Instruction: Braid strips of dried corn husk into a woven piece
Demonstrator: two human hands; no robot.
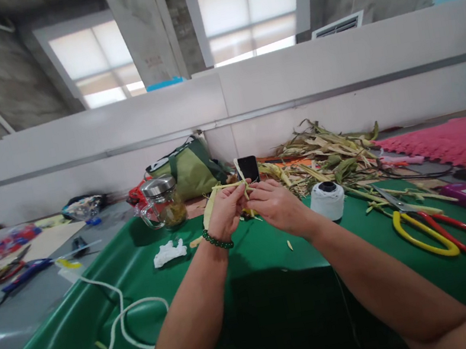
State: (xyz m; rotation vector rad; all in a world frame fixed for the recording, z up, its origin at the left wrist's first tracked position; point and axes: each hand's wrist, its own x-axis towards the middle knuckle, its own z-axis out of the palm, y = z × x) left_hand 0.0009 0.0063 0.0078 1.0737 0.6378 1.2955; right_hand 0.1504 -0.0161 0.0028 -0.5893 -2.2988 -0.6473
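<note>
Above the green mat my left hand (224, 211) is closed, with thumb and fingers pinched on a pale yellow-green husk strip (226, 186). A dark green bead bracelet (216, 241) circles that wrist. Close beside it, my right hand (278, 205) is closed too, its fingertips gripping the same strips where they cross. One pale end sticks up between the hands; another points left. The exact crossing is partly hidden by my fingers. Behind the hands stands a dark phone (249, 168). A white spool of thread (328, 201) stands to the right of my right hand.
Scissors (422, 225) with yellow and red handles lie at right. Dried husks (328, 149) are heaped behind. A lidded glass jug (166, 205), green bag (191, 167) and crumpled white tissue (169, 253) sit left. A white cable (122, 314) loops across the green mat (180, 286).
</note>
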